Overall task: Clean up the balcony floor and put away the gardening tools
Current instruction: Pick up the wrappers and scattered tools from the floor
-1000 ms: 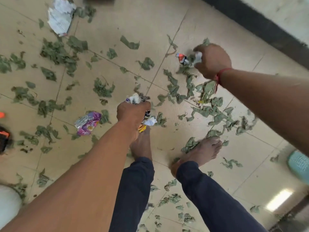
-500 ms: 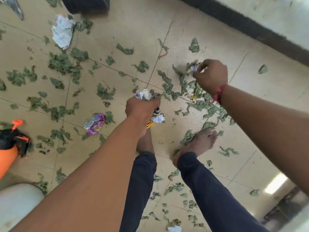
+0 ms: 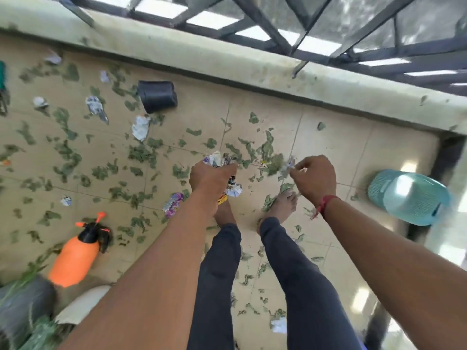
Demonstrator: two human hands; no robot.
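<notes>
My left hand grips a bundle of crumpled wrappers and paper scraps, with more scraps hanging below the fist. My right hand pinches a small wrapper piece between thumb and fingers, level with the left hand. Green leaf bits and paper litter lie scattered over the beige tiled floor. A purple wrapper lies just left of my left forearm. An orange spray bottle with a black top lies at the lower left.
A black pot lies tipped near the low balcony wall, with a dark metal grille above. A light blue basket stands at the right. A plant pot with grass is at the lower left. My bare feet stand among the leaves.
I have straightened up, so the view widened to show the wall, grille and basket. My right hand lifted off the floor with the small wrapper. My left hand kept its bundle.
</notes>
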